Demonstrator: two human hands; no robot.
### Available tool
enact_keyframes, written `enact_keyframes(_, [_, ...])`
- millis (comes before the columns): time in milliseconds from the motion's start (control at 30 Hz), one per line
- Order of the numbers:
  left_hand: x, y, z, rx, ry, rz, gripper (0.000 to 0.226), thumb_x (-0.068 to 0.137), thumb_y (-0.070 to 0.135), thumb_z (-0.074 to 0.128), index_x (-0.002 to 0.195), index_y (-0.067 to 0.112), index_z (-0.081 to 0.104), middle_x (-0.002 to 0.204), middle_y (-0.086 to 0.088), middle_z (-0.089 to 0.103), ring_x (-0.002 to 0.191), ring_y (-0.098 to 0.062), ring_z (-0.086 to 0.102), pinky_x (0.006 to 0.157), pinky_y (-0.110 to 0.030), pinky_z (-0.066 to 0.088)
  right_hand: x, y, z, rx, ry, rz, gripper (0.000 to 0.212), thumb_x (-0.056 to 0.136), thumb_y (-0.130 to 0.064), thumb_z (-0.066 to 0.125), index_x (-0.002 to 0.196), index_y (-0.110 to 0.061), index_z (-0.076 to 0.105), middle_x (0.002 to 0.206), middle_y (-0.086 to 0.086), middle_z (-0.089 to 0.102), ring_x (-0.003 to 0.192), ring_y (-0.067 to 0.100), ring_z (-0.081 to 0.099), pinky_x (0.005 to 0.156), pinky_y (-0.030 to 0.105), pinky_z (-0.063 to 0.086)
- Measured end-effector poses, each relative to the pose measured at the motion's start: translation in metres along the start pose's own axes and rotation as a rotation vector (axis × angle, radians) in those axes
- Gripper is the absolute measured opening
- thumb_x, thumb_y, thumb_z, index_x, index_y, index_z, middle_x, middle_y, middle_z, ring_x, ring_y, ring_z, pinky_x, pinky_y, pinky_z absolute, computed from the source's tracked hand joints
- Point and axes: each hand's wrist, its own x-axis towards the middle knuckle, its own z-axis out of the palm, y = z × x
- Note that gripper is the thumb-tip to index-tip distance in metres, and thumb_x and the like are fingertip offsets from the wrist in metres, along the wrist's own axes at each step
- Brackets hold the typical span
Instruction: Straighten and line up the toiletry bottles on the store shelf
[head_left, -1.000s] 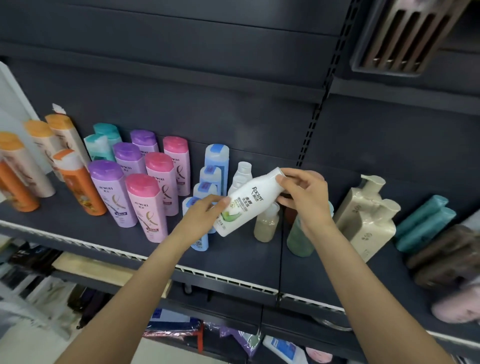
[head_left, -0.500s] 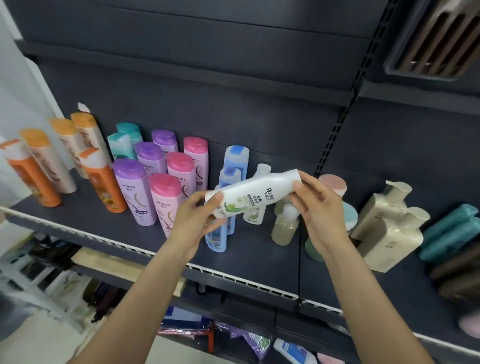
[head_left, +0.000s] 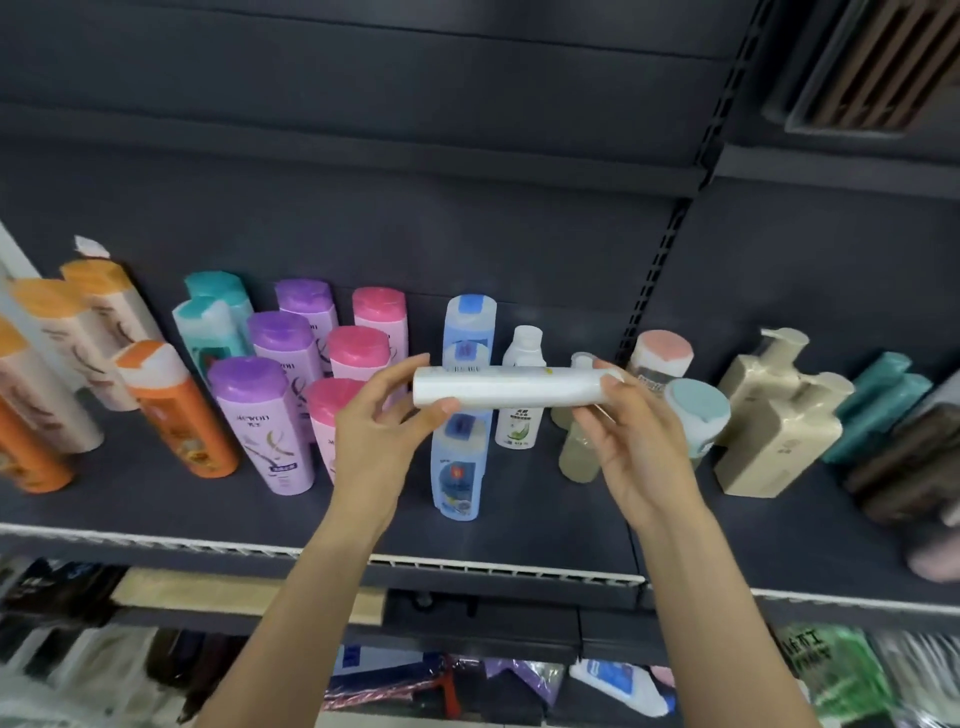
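A white bottle (head_left: 511, 387) lies level in the air in front of the shelf, held at both ends. My left hand (head_left: 382, 426) grips its base end and my right hand (head_left: 631, 436) grips its cap end. Behind it stand blue bottles (head_left: 457, 467) in a row front to back, a small white bottle (head_left: 519, 423) upright, and a beige bottle (head_left: 576, 457). To the left are pink-capped bottles (head_left: 363, 353), purple-capped bottles (head_left: 262, 421), teal bottles (head_left: 208, 332) and orange bottles (head_left: 179, 410), mostly upright but unevenly spaced.
The dark shelf (head_left: 208, 509) has a white front rail. To the right stand a teal-capped bottle (head_left: 696, 410), a pink-capped one (head_left: 662, 358), cream pump bottles (head_left: 779, 415) and teal and brown bottles lying down (head_left: 883, 410). A lower shelf holds packaged goods.
The white bottle has turned from tilted to level and rolled so its label faces away. Both hands stayed on its ends, and the view shifted left.
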Motion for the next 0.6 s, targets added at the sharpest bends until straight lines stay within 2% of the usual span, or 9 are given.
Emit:
enact_keyframes(100, [-0.003, 0.0, 0.008, -0.042, -0.036, 0.024, 0.045, 0.076, -0.006, 0.068, 0.113, 0.019, 0.062, 0.109, 0.007, 0.067, 0.095, 0.001, 0.065, 0.074, -0.012, 0.05, -0.001, -0.003, -0.006, 0.065, 0.007, -0.002, 0.031, 0.094, -0.006, 0.05, 0.124, -0.001, 0.056, 0.13, 0.011, 0.058, 0.115, 0.021, 0.061, 0.089, 0.028, 0.054])
enact_keyframes(200, [-0.004, 0.0, 0.013, -0.027, -0.086, 0.045, 0.051, 0.075, -0.008, 0.068, 0.114, 0.023, 0.06, 0.116, 0.004, 0.066, 0.106, -0.006, 0.063, 0.078, -0.017, 0.051, 0.001, -0.009, -0.012, 0.098, -0.004, 0.012, 0.029, 0.094, -0.004, 0.049, 0.121, -0.006, 0.057, 0.129, 0.012, 0.059, 0.116, 0.021, 0.059, 0.085, 0.025, 0.055])
enact_keyframes(300, [-0.009, -0.002, 0.017, -0.008, -0.107, 0.06, 0.055, 0.075, -0.011, 0.067, 0.119, 0.019, 0.057, 0.12, 0.001, 0.064, 0.106, -0.005, 0.063, 0.065, -0.012, 0.049, 0.003, -0.013, -0.017, 0.126, -0.035, 0.014, 0.034, 0.094, -0.001, 0.047, 0.128, -0.001, 0.053, 0.127, 0.013, 0.06, 0.116, 0.021, 0.059, 0.085, 0.025, 0.054])
enact_keyframes(367, [-0.012, -0.004, 0.018, -0.025, -0.102, 0.062, 0.057, 0.074, -0.011, 0.067, 0.121, 0.019, 0.056, 0.121, 0.002, 0.064, 0.107, -0.005, 0.062, 0.062, -0.011, 0.048, 0.003, -0.016, -0.019, 0.125, -0.08, 0.016, 0.038, 0.094, 0.0, 0.047, 0.132, -0.001, 0.049, 0.129, 0.011, 0.059, 0.118, 0.02, 0.058, 0.089, 0.026, 0.053])
enact_keyframes(533, [-0.01, -0.013, 0.012, -0.087, -0.097, 0.047, 0.062, 0.073, -0.015, 0.064, 0.124, 0.019, 0.054, 0.124, 0.002, 0.062, 0.114, -0.01, 0.059, 0.085, -0.023, 0.053, 0.002, -0.018, -0.022, 0.089, -0.181, 0.011, 0.041, 0.093, 0.003, 0.046, 0.133, -0.006, 0.048, 0.133, 0.008, 0.057, 0.12, 0.016, 0.057, 0.094, 0.026, 0.051])
enact_keyframes(600, [-0.008, -0.014, 0.011, -0.118, -0.1, 0.04, 0.063, 0.073, -0.016, 0.063, 0.126, 0.015, 0.053, 0.124, 0.0, 0.062, 0.114, -0.011, 0.059, 0.089, -0.023, 0.052, 0.002, -0.016, -0.021, 0.084, -0.198, 0.001, 0.041, 0.093, 0.002, 0.046, 0.134, -0.006, 0.047, 0.134, 0.008, 0.056, 0.12, 0.016, 0.057, 0.097, 0.028, 0.049])
